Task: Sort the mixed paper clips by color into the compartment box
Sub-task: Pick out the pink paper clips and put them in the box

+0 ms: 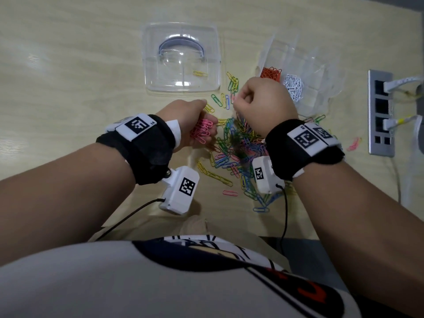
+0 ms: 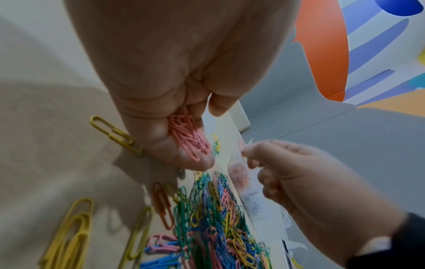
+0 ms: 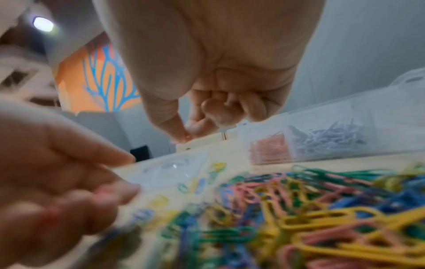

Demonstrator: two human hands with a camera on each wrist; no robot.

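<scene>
Table edge (image 1: pixel 137 220) near; left hand (image 1: pixel 190 120) cups pink clips (image 1: pixel 202 131).

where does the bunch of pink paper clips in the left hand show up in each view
Head: bunch of pink wire paper clips left of centre, cupped in the left hand, beside the mixed coloured clip pile.
Left wrist: centre of the picture, lying against the fingers.
Right wrist: not clearly visible; the left hand is a blur at lower left.
Shared landmark: the clear compartment box holding orange clips.
</scene>
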